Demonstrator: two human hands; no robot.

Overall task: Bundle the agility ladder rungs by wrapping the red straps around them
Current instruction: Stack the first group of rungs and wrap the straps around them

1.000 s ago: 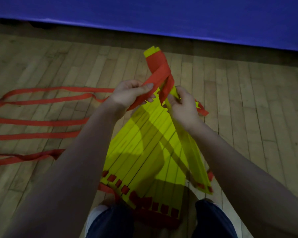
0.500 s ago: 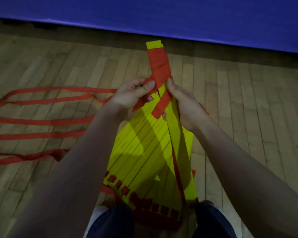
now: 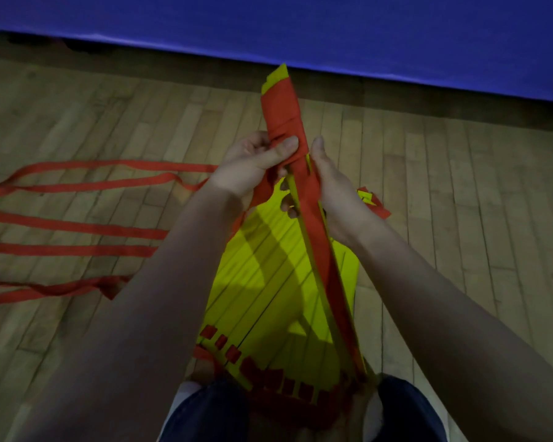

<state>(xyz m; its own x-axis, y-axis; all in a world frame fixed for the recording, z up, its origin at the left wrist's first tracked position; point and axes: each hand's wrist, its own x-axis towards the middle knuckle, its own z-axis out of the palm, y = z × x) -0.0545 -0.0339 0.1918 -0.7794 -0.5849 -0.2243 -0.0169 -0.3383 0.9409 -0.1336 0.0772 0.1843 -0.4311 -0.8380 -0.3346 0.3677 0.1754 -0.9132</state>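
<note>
Several flat yellow ladder rungs (image 3: 268,282) fan out from my lap up to a gathered far end. That far end carries a wrap of red strap (image 3: 283,113), with a yellow tip poking out above it. My left hand (image 3: 253,161) pinches the strap just below the wrap, thumb pressed across it. My right hand (image 3: 332,189) grips the bundle's right side, fingers curled round the rung edge and the red strap (image 3: 320,244) running down along it. Red strap tabs (image 3: 262,371) line the near ends of the rungs.
Loose red straps (image 3: 77,228) trail in long loops over the wooden floor (image 3: 460,218) to my left. A blue wall pad (image 3: 364,36) runs along the far side. My knees in dark trousers (image 3: 409,413) frame the rungs' near end.
The rung bundle has turned edge-on and risen a little. The red strap now lies tighter around the far end, and both hands have closed in just beneath the wrap.
</note>
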